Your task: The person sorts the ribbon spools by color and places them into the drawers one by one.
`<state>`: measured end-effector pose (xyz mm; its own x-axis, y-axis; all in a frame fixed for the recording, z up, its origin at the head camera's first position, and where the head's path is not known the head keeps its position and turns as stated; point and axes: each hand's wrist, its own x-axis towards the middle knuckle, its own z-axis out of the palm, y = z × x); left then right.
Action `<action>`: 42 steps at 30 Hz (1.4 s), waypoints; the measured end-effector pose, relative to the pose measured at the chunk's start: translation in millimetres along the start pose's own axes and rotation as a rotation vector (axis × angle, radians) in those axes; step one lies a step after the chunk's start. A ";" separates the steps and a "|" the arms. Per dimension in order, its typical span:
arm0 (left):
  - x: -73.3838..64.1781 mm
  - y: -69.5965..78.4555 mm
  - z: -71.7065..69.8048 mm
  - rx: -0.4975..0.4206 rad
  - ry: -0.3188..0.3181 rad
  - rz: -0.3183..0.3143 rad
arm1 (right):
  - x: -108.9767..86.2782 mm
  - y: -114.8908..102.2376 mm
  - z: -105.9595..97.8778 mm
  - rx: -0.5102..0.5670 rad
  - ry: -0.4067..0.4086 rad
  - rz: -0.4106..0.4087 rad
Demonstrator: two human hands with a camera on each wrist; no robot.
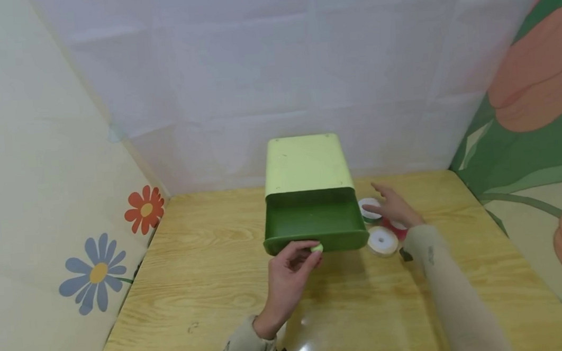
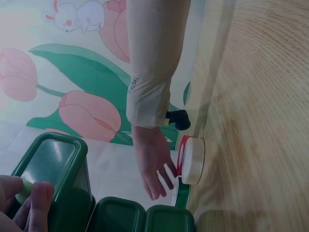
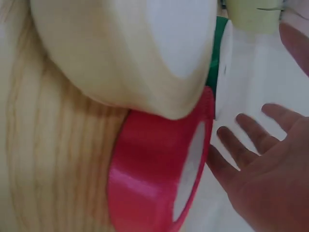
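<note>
Left hand (image 1: 286, 281) pinches the round light-green knob (image 1: 317, 247); right hand (image 1: 398, 209) outstretched, grip released; only left wrist view shows lower round-cornered dark-green drawers (image 2: 118, 218).

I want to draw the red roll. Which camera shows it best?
The right wrist view: the red roll looks biggest there. Head shows it partly hidden; left wrist, only a red edge behind the cream roll.

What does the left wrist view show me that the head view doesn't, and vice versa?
Only the left wrist view: two lower drawer fronts and a rabbit drawing.

Only the head view: the inside of the pulled-out drawer and the blue flower on the wall.

Both: the left hand pinching the light green knob, the right hand and the cream roll.
</note>
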<state>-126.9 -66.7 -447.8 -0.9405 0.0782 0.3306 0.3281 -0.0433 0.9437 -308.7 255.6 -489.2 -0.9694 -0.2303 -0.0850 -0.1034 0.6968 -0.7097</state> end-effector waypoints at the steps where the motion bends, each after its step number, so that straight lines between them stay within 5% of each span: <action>1: 0.0 0.4 0.0 0.001 0.000 0.004 | 0.4 1.4 1.8 0.001 -0.003 0.007; 12: -0.6 0.4 -1.1 0.016 -0.002 -0.001 | 0.4 3.1 13.6 -0.014 -0.034 0.022; 23: -0.5 1.0 -0.7 0.005 0.000 0.010 | 9.5 6.7 15.8 -0.179 -0.029 -0.038; 42: -1.2 1.3 -1.0 0.002 -0.005 0.017 | -2.5 -16.5 -4.2 0.037 0.046 -0.014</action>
<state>-125.5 -67.9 -446.9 -0.9345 0.0821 0.3464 0.3439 -0.0426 0.9380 -305.5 247.5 -474.3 -0.9772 -0.2077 -0.0433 -0.1093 0.6677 -0.7364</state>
